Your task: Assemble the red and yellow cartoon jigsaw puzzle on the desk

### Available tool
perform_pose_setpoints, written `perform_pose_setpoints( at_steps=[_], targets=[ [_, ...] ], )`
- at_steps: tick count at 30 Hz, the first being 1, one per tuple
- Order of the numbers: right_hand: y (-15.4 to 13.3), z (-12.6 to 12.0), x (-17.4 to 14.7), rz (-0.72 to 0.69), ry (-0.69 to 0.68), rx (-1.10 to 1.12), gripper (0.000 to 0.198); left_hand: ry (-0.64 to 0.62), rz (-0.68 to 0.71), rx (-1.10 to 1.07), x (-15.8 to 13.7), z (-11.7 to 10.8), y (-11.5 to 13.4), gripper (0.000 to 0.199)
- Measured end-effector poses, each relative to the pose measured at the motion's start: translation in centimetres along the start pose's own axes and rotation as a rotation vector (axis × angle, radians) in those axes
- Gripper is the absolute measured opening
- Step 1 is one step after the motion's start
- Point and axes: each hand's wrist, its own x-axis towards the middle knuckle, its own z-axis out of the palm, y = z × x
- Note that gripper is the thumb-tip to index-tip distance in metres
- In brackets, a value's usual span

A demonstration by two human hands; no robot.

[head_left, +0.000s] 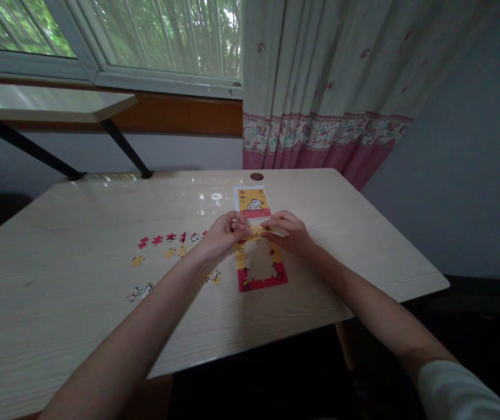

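A jigsaw puzzle border, red at the near end and yellow farther up, lies on the table with bare tabletop inside it. At its far edge, yellow puzzle pieces show between my hands. My left hand is closed, thumb and fingers pinched at the left end of these pieces; its fingertips partly hide what they grip. From the right, my right hand reaches in with thumb and fingers apart, fingertips touching the yellow border. Just beyond is a picture card with a white spotted animal on yellow and red.
Left of my left hand lie loose pieces: a row of red ones, yellow ones and white-patterned ones. My left forearm covers part of them. A raised shelf stands at the back left. A round cable hole and a curtain are behind.
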Motion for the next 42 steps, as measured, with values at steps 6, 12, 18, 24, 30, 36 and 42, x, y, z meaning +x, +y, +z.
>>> perform_pose_setpoints(
  at_steps=[6, 12, 18, 24, 30, 36, 42],
  targets=[
    [-0.5, -0.1, 0.1, -0.066, -0.026, -0.043, 0.022, 0.01, 0.016, -0.008, -0.2, 0.0, -0.7, 0.022],
    [1.4, -0.9, 0.0, -0.016, -0.132, -0.1, 0.018, 0.037, 0.233, 0.549, -0.3, -1.0, -2.0, 0.01],
    [3.3, -0.5, -0.5, 0.028, -0.329, -0.168, 0.019, -0.057, 0.517, 1.194, -1.0, -1.4, -2.9, 0.022],
    [3.0, -0.3, -0.5, 0.039, -0.347, -0.179, 0.021, -0.123, 0.581, 1.289, -1.2, -0.8, -3.1, 0.027],
    [2.9, -0.5, -0.4, 0.037, -0.361, -0.163, 0.019, -0.126, 0.577, 1.396, -1.3, -0.4, -3.1, 0.029],
    [3.1, -0.2, -0.4, 0.136, -0.35, -0.126, 0.017, -0.103, 0.525, 1.512, -1.5, 0.1, -2.7, 0.03],
    [3.1, 0.6, -0.2, 0.266, -0.309, -0.073, 0.014, -0.102, 0.528, 1.621, -1.7, 0.6, -2.2, 0.029]
  ],
)
